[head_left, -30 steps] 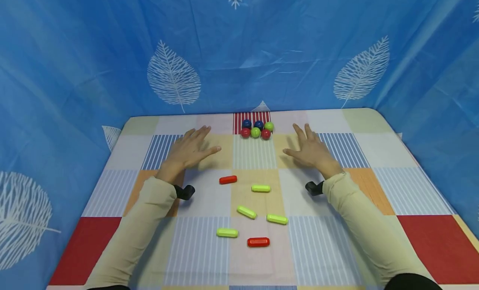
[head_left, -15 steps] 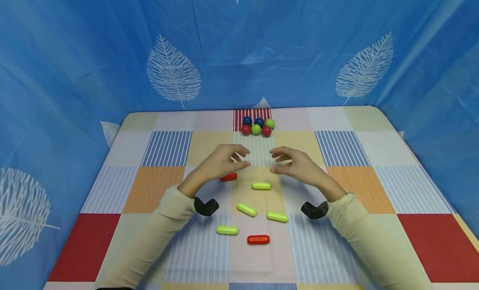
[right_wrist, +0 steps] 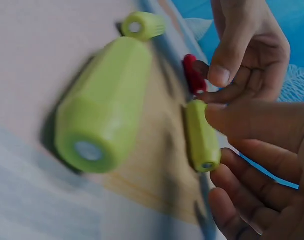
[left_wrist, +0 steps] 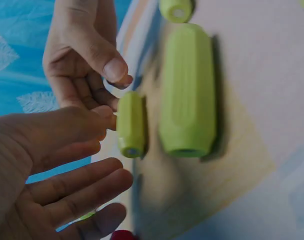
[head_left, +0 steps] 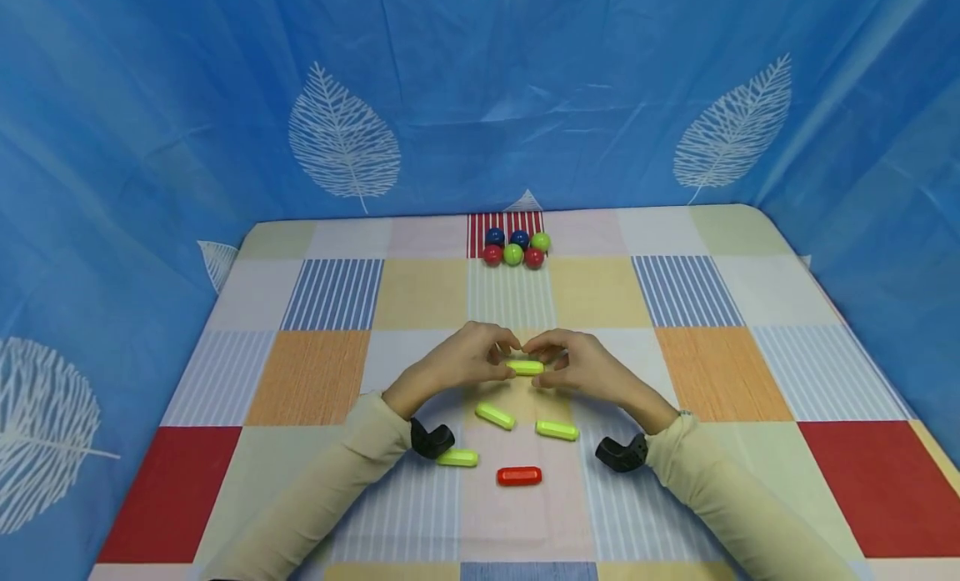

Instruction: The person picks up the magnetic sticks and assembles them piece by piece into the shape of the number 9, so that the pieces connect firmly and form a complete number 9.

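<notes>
A yellow-green magnetic stick (head_left: 525,368) lies on the patchwork cloth between both hands. My left hand (head_left: 468,358) reaches it from the left with loosely curved fingers, and my right hand (head_left: 577,360) mirrors this from the right. In the left wrist view, the stick (left_wrist: 131,125) lies just past the left hand's fingertips. The right wrist view has the same stick (right_wrist: 202,135) beside the right thumb and fingers. Behind the left hand a red stick (right_wrist: 194,75) shows in that view; the head view hides it.
Nearer the body lie more yellow-green sticks (head_left: 557,430) and one red stick (head_left: 519,476). Red, blue and green balls (head_left: 513,254) sit grouped at the far edge. A blue curtain (head_left: 525,97) hangs behind and beside the table.
Both hands have come from wide apart beside the balls, inward and toward the body, to the farthest yellow-green stick. The left hand now covers the far red stick.
</notes>
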`<action>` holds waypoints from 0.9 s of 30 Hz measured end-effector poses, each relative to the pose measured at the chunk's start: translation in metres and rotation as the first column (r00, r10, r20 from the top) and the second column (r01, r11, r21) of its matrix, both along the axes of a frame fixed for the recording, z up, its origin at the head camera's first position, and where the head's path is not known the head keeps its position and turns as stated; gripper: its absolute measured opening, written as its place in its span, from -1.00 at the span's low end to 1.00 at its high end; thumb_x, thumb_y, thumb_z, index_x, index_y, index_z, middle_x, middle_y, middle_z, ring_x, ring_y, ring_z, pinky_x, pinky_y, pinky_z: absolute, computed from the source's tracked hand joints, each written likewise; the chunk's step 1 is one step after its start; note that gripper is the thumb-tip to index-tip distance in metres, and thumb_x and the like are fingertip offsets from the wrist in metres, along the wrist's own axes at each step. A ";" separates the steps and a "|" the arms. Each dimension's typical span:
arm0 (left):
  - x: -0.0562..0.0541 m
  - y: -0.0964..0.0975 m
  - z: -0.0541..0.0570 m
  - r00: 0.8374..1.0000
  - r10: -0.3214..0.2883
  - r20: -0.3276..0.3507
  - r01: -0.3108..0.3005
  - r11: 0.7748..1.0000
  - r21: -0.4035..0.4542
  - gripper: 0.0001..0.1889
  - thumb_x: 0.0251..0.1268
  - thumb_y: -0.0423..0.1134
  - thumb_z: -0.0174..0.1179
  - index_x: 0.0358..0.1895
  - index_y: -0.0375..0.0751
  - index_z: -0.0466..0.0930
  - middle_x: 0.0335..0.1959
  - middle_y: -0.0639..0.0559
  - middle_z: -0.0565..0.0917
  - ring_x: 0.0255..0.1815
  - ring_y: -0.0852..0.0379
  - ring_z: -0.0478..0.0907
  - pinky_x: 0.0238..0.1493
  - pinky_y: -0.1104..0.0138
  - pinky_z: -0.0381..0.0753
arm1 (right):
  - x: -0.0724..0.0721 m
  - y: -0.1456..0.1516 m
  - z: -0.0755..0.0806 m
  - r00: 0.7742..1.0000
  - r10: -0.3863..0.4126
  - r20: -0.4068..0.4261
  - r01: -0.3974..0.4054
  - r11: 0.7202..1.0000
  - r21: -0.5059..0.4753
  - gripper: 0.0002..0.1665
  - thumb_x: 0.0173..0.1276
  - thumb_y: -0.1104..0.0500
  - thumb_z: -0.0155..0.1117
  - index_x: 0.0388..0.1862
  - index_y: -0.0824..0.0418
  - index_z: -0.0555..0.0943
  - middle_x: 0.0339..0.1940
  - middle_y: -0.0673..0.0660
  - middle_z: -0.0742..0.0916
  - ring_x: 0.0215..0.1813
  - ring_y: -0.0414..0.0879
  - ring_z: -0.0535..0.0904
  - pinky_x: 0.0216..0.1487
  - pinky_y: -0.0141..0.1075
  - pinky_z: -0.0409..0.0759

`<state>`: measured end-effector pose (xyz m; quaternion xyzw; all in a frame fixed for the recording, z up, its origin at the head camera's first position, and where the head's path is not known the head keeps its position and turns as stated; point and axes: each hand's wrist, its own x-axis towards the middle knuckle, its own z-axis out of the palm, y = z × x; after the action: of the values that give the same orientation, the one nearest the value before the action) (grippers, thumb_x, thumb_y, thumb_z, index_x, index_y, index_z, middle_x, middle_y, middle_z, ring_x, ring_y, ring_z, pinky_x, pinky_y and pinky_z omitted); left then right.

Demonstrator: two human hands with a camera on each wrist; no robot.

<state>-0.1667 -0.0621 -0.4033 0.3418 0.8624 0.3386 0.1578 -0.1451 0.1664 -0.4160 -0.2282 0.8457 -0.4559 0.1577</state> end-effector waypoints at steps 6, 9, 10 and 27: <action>0.000 0.006 -0.010 1.000 0.010 -0.015 -0.009 1.000 0.014 -0.72 0.06 -0.42 0.42 -0.10 -0.32 0.67 -0.29 -0.07 0.68 -0.31 0.09 0.60 -0.30 0.41 0.53 | 0.001 -0.002 -0.010 0.998 -0.061 -0.012 0.061 0.998 0.004 -0.61 0.13 0.32 0.49 -0.02 0.23 0.68 -0.11 0.06 0.72 -0.13 -0.09 0.60 -0.15 -0.30 0.59; 0.001 0.008 -0.013 1.000 0.013 -0.027 -0.013 1.000 0.020 -0.78 0.05 -0.45 0.41 -0.18 -0.29 0.68 -0.35 -0.05 0.65 -0.34 0.08 0.58 -0.33 0.42 0.51 | 0.002 -0.003 -0.012 0.997 -0.082 -0.006 0.082 0.997 0.001 -0.68 0.17 0.32 0.46 -0.06 0.20 0.70 -0.12 0.04 0.73 -0.16 -0.10 0.61 -0.16 -0.30 0.58; 0.001 0.009 -0.015 0.999 0.015 -0.034 -0.014 1.000 0.019 -0.79 0.06 -0.45 0.41 -0.20 -0.29 0.68 -0.36 -0.04 0.64 -0.35 0.09 0.57 -0.33 0.43 0.51 | 0.002 -0.003 -0.013 0.996 -0.086 -0.006 0.086 0.996 -0.001 -0.70 0.19 0.32 0.45 -0.07 0.19 0.70 -0.13 0.04 0.73 -0.17 -0.11 0.61 -0.16 -0.30 0.58; 0.003 0.011 -0.017 0.999 0.028 -0.042 -0.027 0.999 0.020 -0.83 0.09 -0.45 0.41 -0.24 -0.29 0.67 -0.40 0.02 0.60 -0.40 0.18 0.52 -0.36 0.45 0.49 | 0.002 -0.003 -0.017 0.995 -0.099 -0.030 0.099 0.995 0.007 -0.73 0.20 0.31 0.45 -0.10 0.15 0.73 -0.19 0.00 0.72 -0.19 -0.13 0.59 -0.17 -0.32 0.56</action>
<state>-0.1639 -0.0507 -0.4202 0.3384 0.8667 0.3419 0.1314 -0.1431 0.1631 -0.4326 -0.1920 0.8602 -0.4561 0.1236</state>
